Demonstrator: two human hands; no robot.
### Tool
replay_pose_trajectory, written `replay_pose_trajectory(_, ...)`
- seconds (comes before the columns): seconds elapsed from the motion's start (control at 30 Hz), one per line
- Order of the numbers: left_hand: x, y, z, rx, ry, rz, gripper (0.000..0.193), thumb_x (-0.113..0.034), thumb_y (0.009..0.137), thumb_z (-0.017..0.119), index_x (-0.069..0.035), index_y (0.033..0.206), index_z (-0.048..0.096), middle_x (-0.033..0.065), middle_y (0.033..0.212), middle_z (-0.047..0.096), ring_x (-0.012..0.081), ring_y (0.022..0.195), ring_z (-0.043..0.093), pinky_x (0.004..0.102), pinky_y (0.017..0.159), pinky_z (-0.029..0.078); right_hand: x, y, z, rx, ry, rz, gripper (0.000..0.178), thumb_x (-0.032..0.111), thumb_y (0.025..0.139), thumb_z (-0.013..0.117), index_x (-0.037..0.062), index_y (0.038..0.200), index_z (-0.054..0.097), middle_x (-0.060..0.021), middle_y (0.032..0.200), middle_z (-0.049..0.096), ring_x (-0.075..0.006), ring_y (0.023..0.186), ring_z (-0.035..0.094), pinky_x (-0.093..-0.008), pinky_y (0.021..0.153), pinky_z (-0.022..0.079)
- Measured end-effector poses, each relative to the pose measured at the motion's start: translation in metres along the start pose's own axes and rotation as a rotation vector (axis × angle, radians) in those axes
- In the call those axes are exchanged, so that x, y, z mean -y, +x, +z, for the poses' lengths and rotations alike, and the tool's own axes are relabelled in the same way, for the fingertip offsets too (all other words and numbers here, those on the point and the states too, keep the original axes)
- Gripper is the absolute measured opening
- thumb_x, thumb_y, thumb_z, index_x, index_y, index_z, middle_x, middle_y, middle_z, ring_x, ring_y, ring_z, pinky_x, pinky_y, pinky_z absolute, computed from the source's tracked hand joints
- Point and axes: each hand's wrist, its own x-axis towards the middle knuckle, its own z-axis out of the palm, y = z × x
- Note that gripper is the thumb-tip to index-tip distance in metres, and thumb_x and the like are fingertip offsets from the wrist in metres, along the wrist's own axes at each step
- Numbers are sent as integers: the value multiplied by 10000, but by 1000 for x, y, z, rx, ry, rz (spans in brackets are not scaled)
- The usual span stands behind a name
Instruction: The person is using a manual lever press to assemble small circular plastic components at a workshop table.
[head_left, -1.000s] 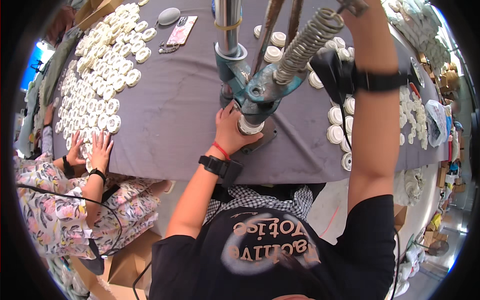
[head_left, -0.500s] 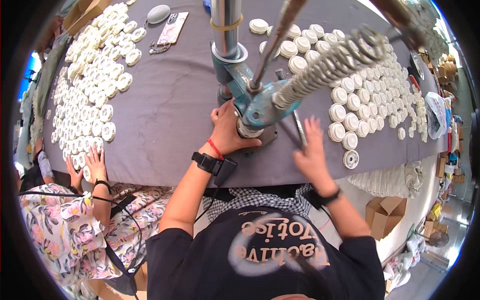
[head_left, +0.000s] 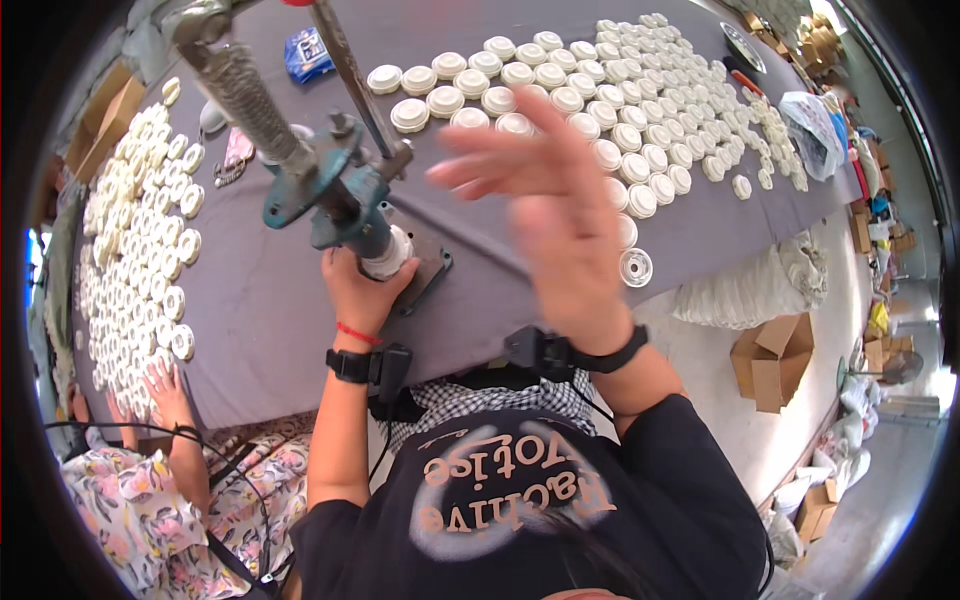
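My left hand (head_left: 362,292) curls round a white round plastic part (head_left: 391,256) at the foot of a teal hand press (head_left: 345,195). Its thumb lies along the near side, and its other fingers are partly hidden behind the press. Directly above the part is the press's ram. A metal lever (head_left: 345,75) and a thick coil spring (head_left: 250,105) rise from the press head. My right hand (head_left: 565,205) is raised to the right of the press, blurred, with fingers stretched out and nothing seen in them. Behind it spread rows of white round parts (head_left: 520,74).
More white parts (head_left: 140,235) cover the table's left side, where a co-worker's hands (head_left: 168,392) rest on them. A blue packet (head_left: 306,55) and a phone (head_left: 239,148) lie beyond the press. A plastic bag (head_left: 812,132) sits far right; a cardboard box (head_left: 772,360) stands on the floor.
The whole view has turned, shifting the press left in the picture. My right hand has risen from low beside the press base. My left hand stays at the press.
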Motion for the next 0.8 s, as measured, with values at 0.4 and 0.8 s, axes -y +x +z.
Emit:
replay_pose_trajectory(0.4,182,-72,-144,-191,880,-265,871,-453,764,759,15,1404,399,264,1373,471,417,1305,412,474,1079,316,-56,-177,-227,-193,-1956,311,695,297,813,692,-60,1345,420,-268,1333,471,-420,1218,470,-470,1036,373)
replay_pose_trajectory(0.8,63,-122,-53,-98,560,-49,625,-267,918,623,26,1409,371,224,1470,365,380,1373,328,465,1123,265,-39,-109,-308,-340,-1729,243,615,329,845,652,-31,1310,472,-248,1309,487,-407,1190,478,-455,991,425)
